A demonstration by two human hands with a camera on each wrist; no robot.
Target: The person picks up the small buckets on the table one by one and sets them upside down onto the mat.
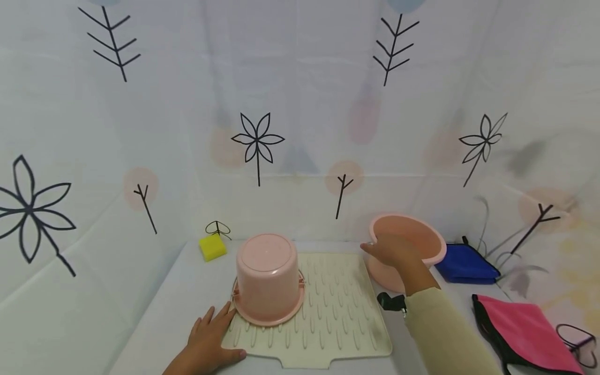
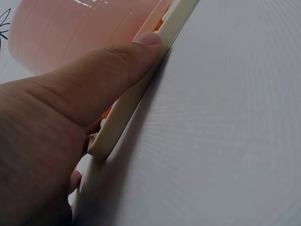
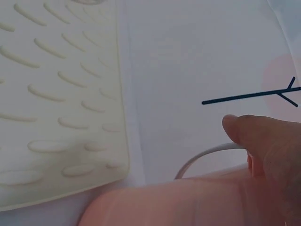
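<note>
A pink bucket (image 1: 267, 276) stands upside down on the left part of a cream ribbed draining board (image 1: 339, 317). My left hand (image 1: 208, 338) rests at the board's front left corner with its fingers spread; the left wrist view has the thumb (image 2: 127, 61) lying against the board's edge. Beyond the board's right side, my right hand (image 1: 398, 252) grips the near rim of a second pink bucket (image 1: 382, 273), whose mouth faces up and is tilted. In the right wrist view the thumb (image 3: 254, 129) points outward above a thin curved handle (image 3: 207, 155); the other fingers are mostly hidden.
A yellow sponge (image 1: 212, 247) lies at the back left of the white table. To the right are a folded blue cloth (image 1: 469, 264) and a pink cloth (image 1: 525, 330) with black edging. Behind hangs a white curtain (image 1: 300, 78) printed with plants.
</note>
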